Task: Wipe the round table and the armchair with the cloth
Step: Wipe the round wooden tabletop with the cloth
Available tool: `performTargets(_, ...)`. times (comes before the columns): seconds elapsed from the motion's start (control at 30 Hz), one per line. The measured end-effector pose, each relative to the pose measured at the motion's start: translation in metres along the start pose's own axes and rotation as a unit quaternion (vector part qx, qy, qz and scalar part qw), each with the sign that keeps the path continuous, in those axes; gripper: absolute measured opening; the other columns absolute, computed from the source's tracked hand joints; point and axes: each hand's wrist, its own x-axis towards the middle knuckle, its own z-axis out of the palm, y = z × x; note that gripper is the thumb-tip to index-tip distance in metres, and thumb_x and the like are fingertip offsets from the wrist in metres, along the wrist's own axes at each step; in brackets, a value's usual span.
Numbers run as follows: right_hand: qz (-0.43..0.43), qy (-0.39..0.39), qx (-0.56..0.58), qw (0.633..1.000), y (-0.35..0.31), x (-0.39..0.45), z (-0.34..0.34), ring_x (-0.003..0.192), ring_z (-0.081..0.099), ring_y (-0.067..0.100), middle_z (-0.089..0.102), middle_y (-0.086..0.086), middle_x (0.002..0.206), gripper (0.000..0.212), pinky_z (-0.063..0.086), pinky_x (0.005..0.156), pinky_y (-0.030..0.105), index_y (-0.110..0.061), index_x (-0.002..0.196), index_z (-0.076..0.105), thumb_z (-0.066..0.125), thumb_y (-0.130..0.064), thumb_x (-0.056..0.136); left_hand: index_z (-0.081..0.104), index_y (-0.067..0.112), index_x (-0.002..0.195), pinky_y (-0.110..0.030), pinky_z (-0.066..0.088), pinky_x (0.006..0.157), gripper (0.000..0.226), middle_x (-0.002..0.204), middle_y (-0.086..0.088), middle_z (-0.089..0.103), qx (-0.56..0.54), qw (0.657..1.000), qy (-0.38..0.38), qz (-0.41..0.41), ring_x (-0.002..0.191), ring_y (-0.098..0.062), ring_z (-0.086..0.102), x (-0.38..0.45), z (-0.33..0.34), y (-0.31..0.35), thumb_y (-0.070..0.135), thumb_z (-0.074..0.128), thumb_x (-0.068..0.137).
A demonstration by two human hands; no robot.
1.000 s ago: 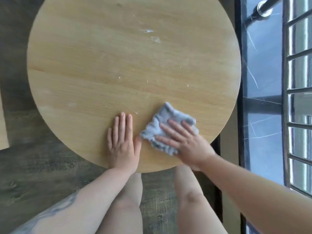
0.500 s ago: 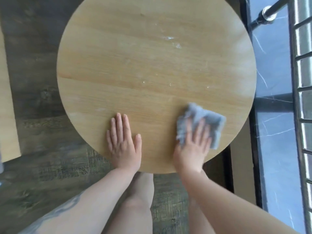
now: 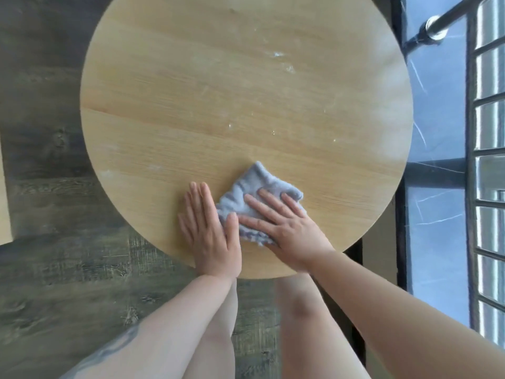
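Note:
The round light-wood table [image 3: 218, 105] fills the middle of the head view, with white specks and smears on its far right part. A crumpled grey-blue cloth [image 3: 257, 184] lies near the table's front edge. My right hand [image 3: 284, 222] presses flat on the cloth, fingers spread and pointing up-left. My left hand [image 3: 207, 228] lies flat on the bare wood just left of the cloth, its thumb touching the cloth's edge. No armchair is in view.
Dark wood-plank floor [image 3: 54, 269] surrounds the table on the left and front. A dark marble sill [image 3: 437, 132], a metal rail [image 3: 437, 31] and a barred window [image 3: 489, 160] run along the right. A pale panel edge [image 3: 4, 203] shows at far left. My bare legs stand under the front edge.
My right hand slid the cloth leftward from the right front edge until it meets my left hand. The left hand stayed flat in place. The view shifted slightly.

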Motion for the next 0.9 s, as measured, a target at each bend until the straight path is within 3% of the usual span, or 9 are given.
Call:
performTargets(0.13, 0.526, 0.098, 0.091, 0.84, 0.001, -0.016, 0.005, 0.146, -0.016, 0.022, -0.017, -0.001, 0.158, 0.085, -0.012, 0.117, 0.042, -0.046, 0.143, -0.019, 0.046, -0.024, 0.093, 0.011, 0.02, 0.153, -0.038, -0.006, 0.117, 0.061, 0.16, 0.004, 0.0, 0.017, 0.998, -0.041, 0.052, 0.147, -0.013, -0.005, 0.003, 0.008, 0.014, 0.045, 0.016, 0.098)
performTargets(0.23, 0.174, 0.047, 0.038, 0.983, -0.013, -0.025, 0.009, 0.147, -0.008, 0.025, -0.004, 0.002, 0.16, 0.079, -0.007, 0.117, 0.043, -0.039, 0.151, 0.006, 0.048, -0.031, 0.085, 0.022, 0.016, 0.152, -0.041, 0.002, 0.115, 0.06, 0.159, -0.001, 0.011, 0.084, 0.992, -0.051, 0.083, 0.147, -0.019, 0.009, 0.003, 0.021, 0.025, 0.044, 0.02, 0.098)
performTargets(0.3, -0.036, -0.001, -0.025, 0.999, 0.039, -0.029, -0.002, 0.147, -0.001, 0.021, 0.007, -0.003, 0.159, 0.075, -0.003, 0.118, 0.041, -0.037, 0.15, 0.017, 0.051, -0.032, 0.084, 0.021, 0.014, 0.152, -0.038, 0.001, 0.116, 0.062, 0.159, -0.003, 0.014, 0.086, 0.993, -0.04, 0.072, 0.146, -0.02, 0.01, 0.006, 0.026, 0.034, 0.044, 0.022, 0.098)
performTargets(0.37, 0.113, 0.034, -0.006, 0.993, 0.085, -0.039, -0.008, 0.147, -0.001, 0.018, 0.006, -0.005, 0.158, 0.081, -0.003, 0.118, 0.042, -0.039, 0.15, 0.013, 0.057, -0.026, 0.083, 0.017, 0.015, 0.153, -0.034, -0.005, 0.116, 0.062, 0.16, -0.003, 0.012, 0.08, 0.994, -0.034, 0.069, 0.147, -0.019, 0.005, 0.012, 0.031, 0.042, 0.044, 0.021, 0.097)
performTargets(0.47, 0.493, 0.132, 0.063, 0.858, 0.074, -0.049, -0.006, 0.147, -0.006, 0.02, -0.004, -0.002, 0.158, 0.08, -0.001, 0.118, 0.044, -0.039, 0.15, 0.001, 0.046, -0.024, 0.086, 0.014, 0.016, 0.153, -0.034, -0.005, 0.116, 0.063, 0.16, -0.002, 0.009, 0.092, 0.994, -0.017, 0.059, 0.147, -0.019, 0.005, 0.016, 0.039, 0.053, 0.043, 0.022, 0.097)
performTargets(0.63, -0.006, 0.035, 0.011, 0.999, 0.081, -0.025, -0.011, 0.147, 0.003, 0.019, 0.007, -0.005, 0.158, 0.085, -0.004, 0.118, 0.04, -0.034, 0.15, 0.015, 0.059, -0.018, 0.08, 0.02, 0.01, 0.152, -0.038, 0.002, 0.117, 0.065, 0.159, -0.006, 0.015, 0.102, 0.994, 0.03, -0.007, 0.147, -0.022, 0.012, 0.019, 0.056, 0.079, 0.036, 0.026, 0.093)
performTargets(0.7, 0.161, 0.075, 0.022, 0.984, 0.116, -0.022, -0.019, 0.147, -0.004, 0.015, 0.002, -0.008, 0.158, 0.083, -0.009, 0.118, 0.037, -0.038, 0.15, 0.012, 0.058, -0.019, 0.083, 0.015, 0.012, 0.153, -0.038, -0.002, 0.117, 0.066, 0.16, -0.005, 0.011, 0.111, 0.993, 0.027, -0.02, 0.147, -0.021, 0.008, 0.02, 0.059, 0.083, 0.04, 0.025, 0.094)
performTargets(0.8, 0.518, 0.143, 0.112, 0.836, 0.108, -0.03, -0.023, 0.146, -0.015, 0.016, -0.01, -0.005, 0.159, 0.08, -0.013, 0.117, 0.038, -0.039, 0.151, 0.002, 0.049, -0.019, 0.089, 0.012, 0.014, 0.153, -0.038, -0.003, 0.117, 0.065, 0.161, -0.004, 0.008, 0.118, 0.992, 0.03, -0.031, 0.147, -0.021, 0.006, 0.02, 0.061, 0.085, 0.041, 0.025, 0.095)
performTargets(0.9, 0.245, 0.077, 0.086, 0.963, 0.086, -0.046, -0.018, 0.147, -0.008, 0.022, -0.002, 0.0, 0.159, 0.084, -0.006, 0.117, 0.042, -0.038, 0.151, 0.008, 0.051, -0.02, 0.082, 0.015, 0.011, 0.152, -0.044, 0.004, 0.118, 0.068, 0.16, -0.008, 0.013, 0.111, 0.991, 0.049, -0.057, 0.146, -0.025, 0.011, 0.021, 0.066, 0.092, 0.039, 0.032, 0.093)
